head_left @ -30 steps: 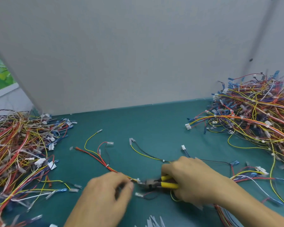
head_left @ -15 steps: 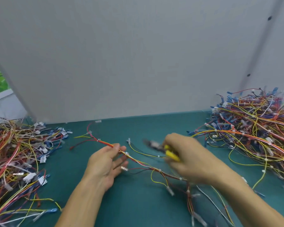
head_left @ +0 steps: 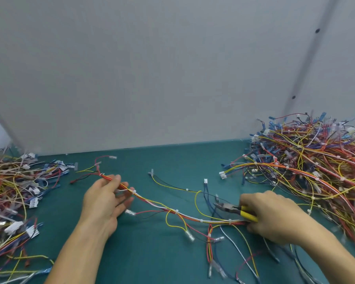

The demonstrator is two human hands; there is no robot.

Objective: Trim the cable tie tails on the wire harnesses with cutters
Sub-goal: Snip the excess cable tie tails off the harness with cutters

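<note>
Right hand (head_left: 273, 219) has swung outward and down, stretching the harness (head_left: 172, 210) between both hands. It grips the cutters (head_left: 232, 209). Left hand (head_left: 104, 199), fingers loosely spread, supports the other end. The harness runs hand to hand, its nearest tie (head_left: 230, 222) just below the cutters.

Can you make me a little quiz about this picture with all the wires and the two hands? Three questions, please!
1. True or false: the left hand holds the cutters.
2. What colour are the cutters' handles? A red, B yellow, C blue.
3. How many big wire piles lie on the table?

Key
1. False: the right hand grips them.
2. B.
3. Two, one at each side of the table.
</note>
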